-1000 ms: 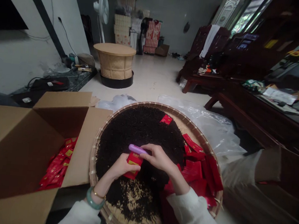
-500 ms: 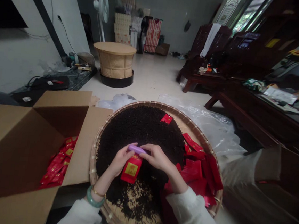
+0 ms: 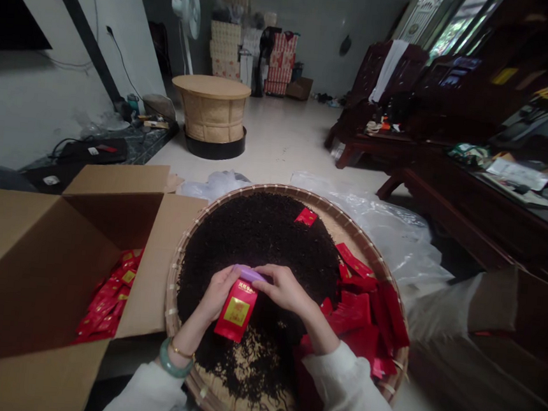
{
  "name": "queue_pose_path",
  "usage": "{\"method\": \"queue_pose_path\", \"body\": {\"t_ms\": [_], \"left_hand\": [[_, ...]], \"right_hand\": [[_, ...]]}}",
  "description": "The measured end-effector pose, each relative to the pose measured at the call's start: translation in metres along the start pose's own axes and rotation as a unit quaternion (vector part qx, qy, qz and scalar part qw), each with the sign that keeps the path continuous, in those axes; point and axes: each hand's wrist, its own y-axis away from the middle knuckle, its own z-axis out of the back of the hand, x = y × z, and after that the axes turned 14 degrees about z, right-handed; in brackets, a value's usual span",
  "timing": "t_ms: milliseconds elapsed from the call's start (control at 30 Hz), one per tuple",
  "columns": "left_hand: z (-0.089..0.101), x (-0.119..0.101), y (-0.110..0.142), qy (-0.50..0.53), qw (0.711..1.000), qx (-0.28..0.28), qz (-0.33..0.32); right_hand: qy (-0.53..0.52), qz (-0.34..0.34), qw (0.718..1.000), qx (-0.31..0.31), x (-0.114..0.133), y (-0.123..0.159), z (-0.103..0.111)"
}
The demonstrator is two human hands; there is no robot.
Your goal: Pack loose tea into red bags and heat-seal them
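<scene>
Over the basket, my left hand [image 3: 217,293] pinches the top edge of a red packet [image 3: 236,311] with a gold label, which hangs upright. A small purple bag sealer [image 3: 250,274] lies across the packet's top, and my right hand [image 3: 283,288] grips its right end. My left fingertips are at the sealer's other end. Beneath both hands, dark loose tea leaves [image 3: 253,229] cover much of the round bamboo tray [image 3: 339,224]. Flat red packets [image 3: 355,312] are heaped beside my right forearm. One more red packet [image 3: 306,216] rests on the leaves near the far rim.
To the left stands an open cardboard box [image 3: 17,285] with several filled red packets [image 3: 110,297] inside. Clear plastic sheeting [image 3: 378,221] lies behind the tray. A dark wooden table [image 3: 485,205] is on the right, and a round woven stand [image 3: 210,113] is farther back.
The packet has tilted slightly, its lower end swinging left, and more of its printed top shows below the purple sealer. Both hands have stayed almost in place.
</scene>
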Motion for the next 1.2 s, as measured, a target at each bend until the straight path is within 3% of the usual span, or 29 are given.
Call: {"method": "queue_pose_path", "body": {"t_ms": [1200], "left_hand": [[-0.0016,-0.0021,0.0035,-0.014,1.0,-0.018,-0.001]], "right_hand": [[0.01,-0.007,1.0,0.012,0.0046,-0.0011,0.0016]]}}
